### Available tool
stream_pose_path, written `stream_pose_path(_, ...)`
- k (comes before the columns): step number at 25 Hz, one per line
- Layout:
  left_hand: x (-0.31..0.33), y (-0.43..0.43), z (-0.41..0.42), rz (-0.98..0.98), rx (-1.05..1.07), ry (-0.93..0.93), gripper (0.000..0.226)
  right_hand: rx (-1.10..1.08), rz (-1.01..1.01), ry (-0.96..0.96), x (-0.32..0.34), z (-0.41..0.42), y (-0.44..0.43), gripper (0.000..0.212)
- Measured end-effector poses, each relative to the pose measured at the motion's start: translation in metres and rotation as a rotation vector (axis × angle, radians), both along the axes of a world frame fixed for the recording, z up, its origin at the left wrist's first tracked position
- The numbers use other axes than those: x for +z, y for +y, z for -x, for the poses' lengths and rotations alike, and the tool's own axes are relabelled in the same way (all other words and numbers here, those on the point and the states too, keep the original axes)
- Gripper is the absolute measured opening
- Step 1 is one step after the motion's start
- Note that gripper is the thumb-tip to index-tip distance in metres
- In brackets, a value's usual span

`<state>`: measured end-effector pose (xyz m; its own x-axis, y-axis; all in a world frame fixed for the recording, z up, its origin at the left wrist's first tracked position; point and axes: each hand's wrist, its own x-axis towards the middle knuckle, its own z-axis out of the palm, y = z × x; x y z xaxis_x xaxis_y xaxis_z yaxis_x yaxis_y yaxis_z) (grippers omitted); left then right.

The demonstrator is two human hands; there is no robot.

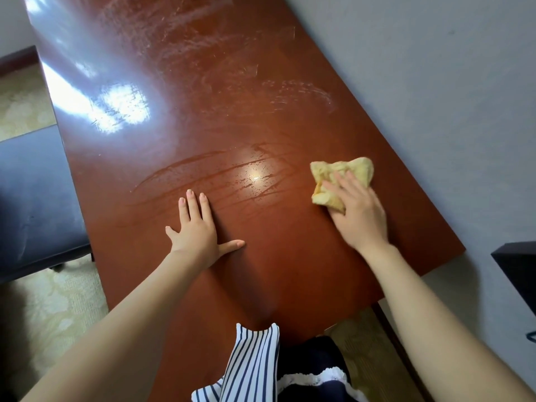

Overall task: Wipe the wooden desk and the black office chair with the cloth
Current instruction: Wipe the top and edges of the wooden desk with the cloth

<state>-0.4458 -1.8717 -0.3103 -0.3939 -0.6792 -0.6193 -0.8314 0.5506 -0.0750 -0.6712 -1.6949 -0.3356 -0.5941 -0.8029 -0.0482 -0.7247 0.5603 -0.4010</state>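
Note:
The glossy reddish-brown wooden desk (203,134) fills most of the view and carries damp wipe streaks near its middle. My right hand (358,211) presses a crumpled yellow cloth (342,175) flat onto the desk near its right edge, fingers straight over it. My left hand (197,227) lies flat on the desk with fingers spread, palm down, holding nothing. The black office chair (34,204) stands at the left beside the desk, only its dark seat showing.
A grey wall (435,82) runs along the desk's right edge. A black object (519,274) sits at the far right. Pale patterned carpet (58,309) covers the floor at left and below. My striped clothing (252,367) hangs at the desk's near edge.

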Motion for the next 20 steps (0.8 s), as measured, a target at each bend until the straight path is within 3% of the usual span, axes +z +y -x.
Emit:
stream_pose_path(6,0.000,-0.003,0.003,-0.006,-0.006,-0.034,0.131,-0.225,-0.141,0.049,-0.001,0.069,-0.050,0.050)
stream_pose_path(11,0.000,-0.001,0.007,-0.001,-0.019,-0.055,0.132,-0.386,-0.243,-0.074,0.003,0.092,-0.112,0.051)
stream_pose_path(15,0.001,-0.002,0.007,0.000,-0.021,-0.059,0.133,-0.265,-0.313,-0.062,0.003,0.076,-0.147,0.053)
stream_pose_path(20,0.001,-0.004,0.006,-0.002,-0.018,-0.029,0.132,0.034,-0.245,-0.007,-0.003,0.012,-0.169,0.056)
